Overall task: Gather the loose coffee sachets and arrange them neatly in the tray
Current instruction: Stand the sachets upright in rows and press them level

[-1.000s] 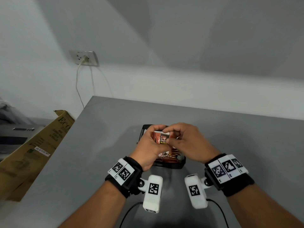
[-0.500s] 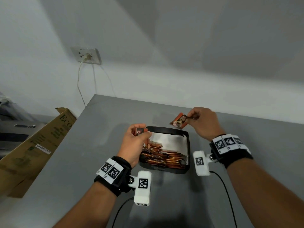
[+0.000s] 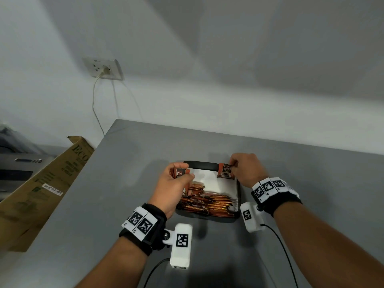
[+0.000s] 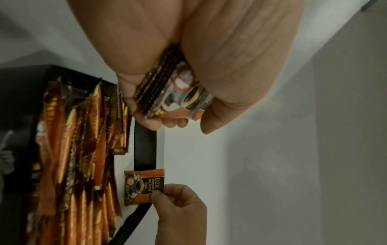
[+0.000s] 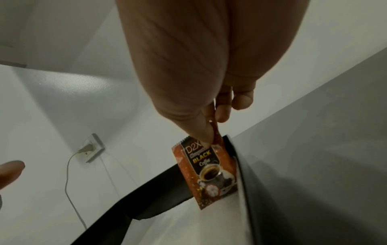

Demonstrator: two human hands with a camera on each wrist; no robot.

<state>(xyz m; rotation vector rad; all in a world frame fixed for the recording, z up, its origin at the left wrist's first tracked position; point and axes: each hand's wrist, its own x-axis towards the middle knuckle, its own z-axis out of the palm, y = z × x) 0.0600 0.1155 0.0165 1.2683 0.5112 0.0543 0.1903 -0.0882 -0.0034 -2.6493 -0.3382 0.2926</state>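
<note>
Grey tabletop (image 3: 108, 183) under a pale wall. Right hand (image 3: 247, 169) pinching one coffee sachet (image 3: 225, 171) upright over black tray's (image 3: 202, 164) far right corner; left hand (image 3: 173, 188) curled round a sachet stack (image 3: 180, 173) at tray's left edge. More sachets (image 3: 209, 202) heaped in tray's near half.

Two bare forearms with no sleeves. Each wrist wears a black band (image 3: 152, 231) carrying white tiles printed with black square-pattern markers; the right wrist's band (image 3: 276, 196) has three tiles showing, the left two. A white, rounded, box-shaped camera (image 3: 180, 247) hangs from the left band on a small metal joint, with one black-and-white marker on its face. A matching camera (image 3: 250, 216) hangs from the right band. A thin black cable (image 3: 284, 252) trails from each camera.
</note>
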